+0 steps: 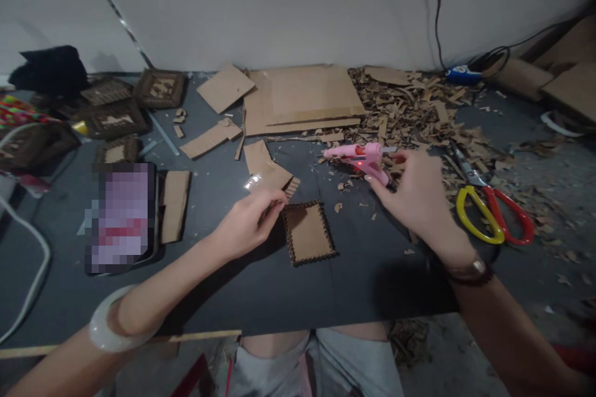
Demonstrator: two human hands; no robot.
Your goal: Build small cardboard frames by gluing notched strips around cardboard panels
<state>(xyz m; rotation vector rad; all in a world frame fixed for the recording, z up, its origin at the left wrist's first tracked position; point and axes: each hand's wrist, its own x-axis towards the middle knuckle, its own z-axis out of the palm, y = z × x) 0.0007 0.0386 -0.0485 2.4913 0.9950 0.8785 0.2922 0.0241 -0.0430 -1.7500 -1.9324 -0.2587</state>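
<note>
My right hand (410, 198) is shut on a pink hot glue gun (365, 161), its nozzle pointing left and a red light glowing on its body. My left hand (246, 223) is pinched together just left of a small cardboard frame with a scalloped edge (307, 234), which lies flat on the dark table top (372, 279). Its fingertips are close to a notched cardboard strip (292, 187); whether they hold something thin is too small to tell. Behind them lies a cut cardboard piece (265, 167).
Cardboard scraps (410, 111) cover the table's right back, with red-and-yellow scissors (488, 211) beside my right hand. Cardboard sheets (298, 99) lie at the back. Small framed cardboard pieces (161, 88) and a blurred rectangular object (121, 217) are on the left.
</note>
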